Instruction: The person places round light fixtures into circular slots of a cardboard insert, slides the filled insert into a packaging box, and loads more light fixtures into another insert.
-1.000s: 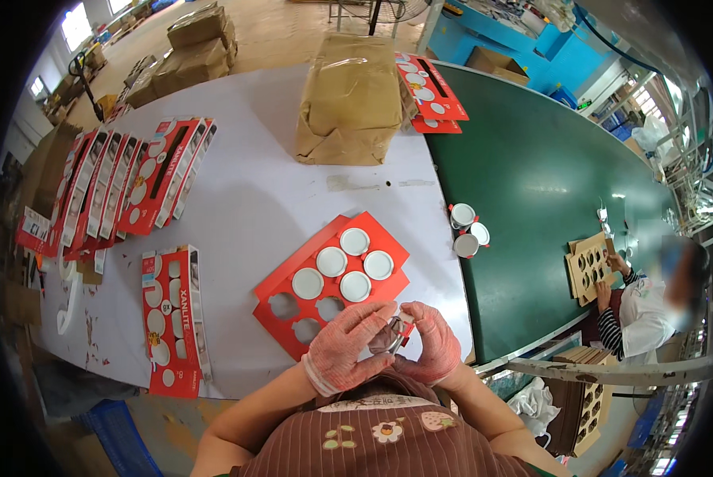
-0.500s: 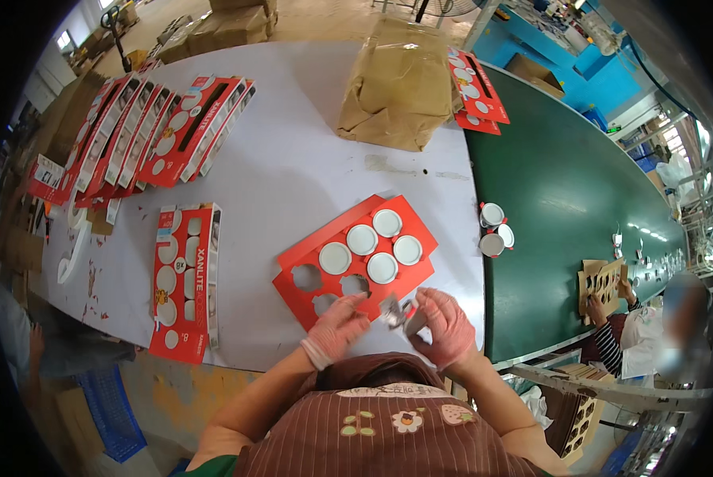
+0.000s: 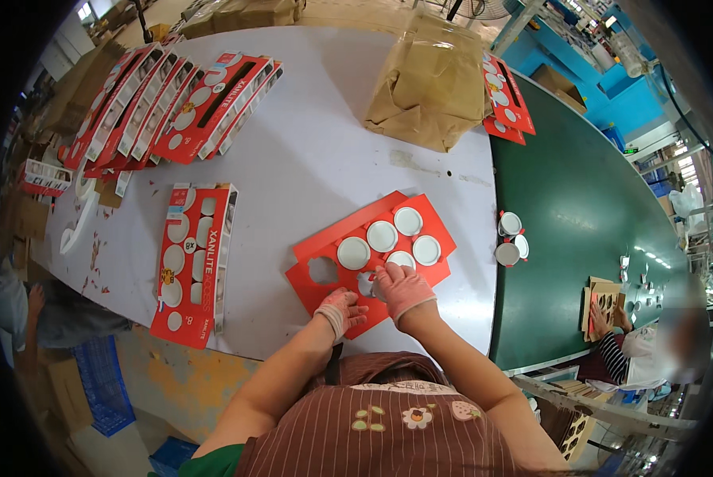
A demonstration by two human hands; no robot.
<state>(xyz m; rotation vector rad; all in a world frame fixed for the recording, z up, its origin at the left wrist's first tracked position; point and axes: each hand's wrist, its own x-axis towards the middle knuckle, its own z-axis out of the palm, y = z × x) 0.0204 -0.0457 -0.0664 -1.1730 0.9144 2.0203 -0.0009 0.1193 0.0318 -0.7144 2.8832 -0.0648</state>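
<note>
Red card tray [image 3: 348, 266] lies flat on grey surface [image 3: 308, 159], centre of frame, just above our hands. Five white round discs [image 3: 382, 235] sit in its holes; one hole at left open. Our right hand [image 3: 402, 288], gloved, closed on round disc [image 3: 368, 283], pressing it into tray's lower hole. Our left hand [image 3: 341, 308], gloved, fingers spread flat, pinning tray's lower edge. Filled red pack [image 3: 191, 262] at left. Three loose discs [image 3: 510, 238] right, on green belt [image 3: 579, 207]. Brown paper bag [image 3: 429, 83] top centre.

Three loose round lamps [image 3: 511, 237]
</note>
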